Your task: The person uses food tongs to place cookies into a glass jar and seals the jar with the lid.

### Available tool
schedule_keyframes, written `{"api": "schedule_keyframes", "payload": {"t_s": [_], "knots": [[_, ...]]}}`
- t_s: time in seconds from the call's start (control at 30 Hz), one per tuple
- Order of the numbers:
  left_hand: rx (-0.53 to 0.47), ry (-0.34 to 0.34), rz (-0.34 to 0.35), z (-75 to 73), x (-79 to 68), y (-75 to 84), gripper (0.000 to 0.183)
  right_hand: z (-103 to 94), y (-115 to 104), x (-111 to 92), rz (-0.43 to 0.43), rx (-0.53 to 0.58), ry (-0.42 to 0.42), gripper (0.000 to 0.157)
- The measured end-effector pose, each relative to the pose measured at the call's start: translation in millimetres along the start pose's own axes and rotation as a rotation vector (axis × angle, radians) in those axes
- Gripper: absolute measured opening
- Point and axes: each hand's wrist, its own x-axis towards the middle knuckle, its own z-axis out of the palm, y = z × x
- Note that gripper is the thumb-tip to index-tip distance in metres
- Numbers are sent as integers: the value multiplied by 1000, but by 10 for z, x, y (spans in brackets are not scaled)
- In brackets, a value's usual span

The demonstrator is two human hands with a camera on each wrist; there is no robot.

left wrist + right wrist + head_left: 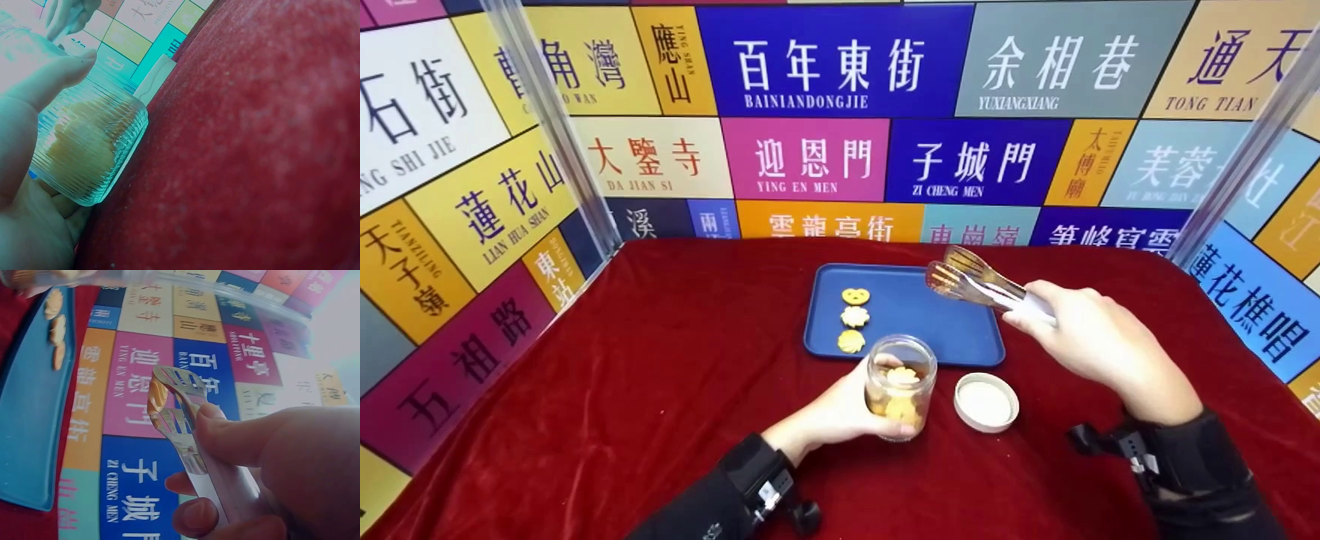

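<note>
My left hand (840, 409) grips a clear ribbed glass jar (90, 129) that stands without its lid near the tray's front edge; several yellow cookies (901, 405) lie inside. In my right hand (1099, 337) is a pair of metal serving tongs (986, 289), raised over the right part of the blue tray (915, 300). Between the slotted tong ends, the right wrist view shows a cookie (158, 395) pinched. Along the tray's left side three cookies form a column: a pretzel-shaped one (855, 296), a pale flower-shaped one (854, 316) and a round swirled one (851, 341).
A round white lid (986, 403) lies on the red cloth (675, 360) right of the jar. Behind the table stands a wall of coloured street-name panels (810, 157), with clear upright posts (562, 127) at the sides.
</note>
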Motion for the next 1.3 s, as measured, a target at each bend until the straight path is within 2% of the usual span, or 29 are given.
{"api": "schedule_keyframes", "payload": {"t_s": [0.23,0.37,0.5,0.6,0.8,1.03,1.3], "knots": [[-7,-2,0,2,4,-16,82,-125,-103,-117,-65,-7,23,44],[-15,-2,-3,2,7,-24,81,-174,-127,-178,-155,-16,35,39],[-15,2,-8,3,9,-24,81,-195,-147,-217,-247,-12,5,40],[-12,5,-11,6,5,-15,81,-193,-162,-229,-286,-4,-18,40],[5,0,-8,7,1,-10,85,-147,-159,-226,-333,11,-52,36],[-59,-47,41,12,18,-33,100,-123,-161,-232,-401,36,-124,27],[-64,-46,41,9,9,-27,100,-123,-167,-234,-399,37,-135,29]]}}
